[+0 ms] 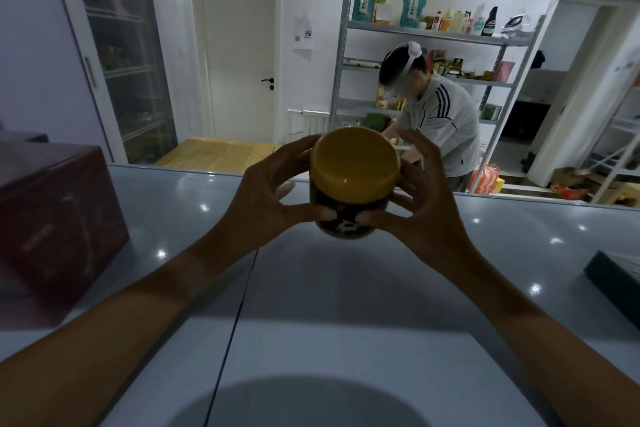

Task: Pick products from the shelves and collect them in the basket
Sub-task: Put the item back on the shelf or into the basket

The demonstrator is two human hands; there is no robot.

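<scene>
A dark jar (349,208) with a wide yellow lid (355,159) is held up above a glossy grey shelf (311,288). My left hand (266,187) grips its left side, fingers curled around the body and thumb under the label. My right hand (419,191) clasps the right side the same way. Both forearms reach in from the bottom corners. No basket is in view.
A dark red box (59,218) stands on the shelf at the left. A dark green box (613,277) lies at the right edge. Beyond the shelf, a person (436,121) bends over in front of a metal rack (436,35) of products. A glass-door cabinet (121,55) stands at the left.
</scene>
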